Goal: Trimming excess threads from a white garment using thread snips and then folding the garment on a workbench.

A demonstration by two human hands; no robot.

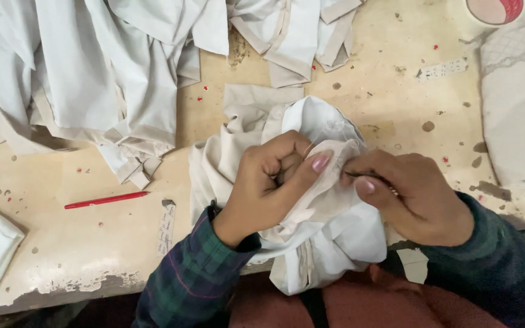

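At table [396, 91] centre, the left hand [271, 188] clamps the white garment [323, 231]; its fold runs toward 3 o'clock, where the right hand [411, 194] pinches a thin dark tool [366, 175], fingers together.

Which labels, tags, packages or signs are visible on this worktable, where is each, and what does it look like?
Paper slip: near table edge, left of the left hand; narrow, upright, white with handwriting.
Printed strip: far right of table; small, pale, lying flat, slightly tilted.
Roll: top right corner; round, red-and-white patterned rim, cut off by the frame.
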